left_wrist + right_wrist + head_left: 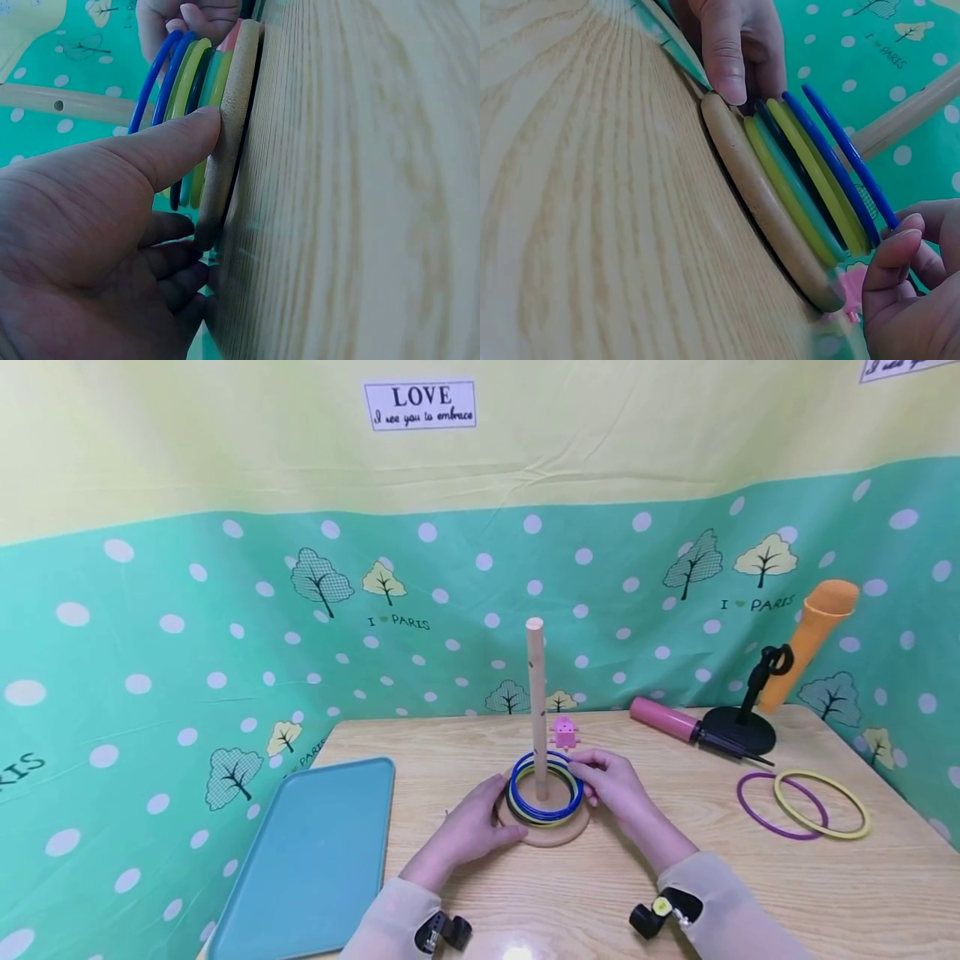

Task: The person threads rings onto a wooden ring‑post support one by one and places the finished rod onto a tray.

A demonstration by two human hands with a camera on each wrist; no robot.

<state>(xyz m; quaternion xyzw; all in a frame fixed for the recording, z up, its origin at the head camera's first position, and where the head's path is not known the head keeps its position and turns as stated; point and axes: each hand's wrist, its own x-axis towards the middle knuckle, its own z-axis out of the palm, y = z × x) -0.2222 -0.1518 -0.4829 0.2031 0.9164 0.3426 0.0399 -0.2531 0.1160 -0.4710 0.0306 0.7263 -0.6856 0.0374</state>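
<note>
A wooden post (537, 693) rises from a round wooden base (557, 837). Stacked rings encircle the post: yellow, teal, dark, yellow-green and blue ones. My left hand (474, 828) holds the base at its left side, thumb (191, 139) against the rim. On the right, my right hand (617, 785) pinches the topmost blue ring (847, 154) at its edge between thumb and fingers. That ring is tilted, raised on the right hand's side above the blue ring below it (821, 154). The far side of the stack is partly hidden by the hands in the wrist views.
A teal tray (315, 852) lies at the left. Behind the post sits a pink toy (565, 732). To the right are a purple ring (780, 833), a yellow ring (825, 832) overlapping it, a pink pump (663, 718) and an orange microphone (806, 635) on a black stand (742, 731).
</note>
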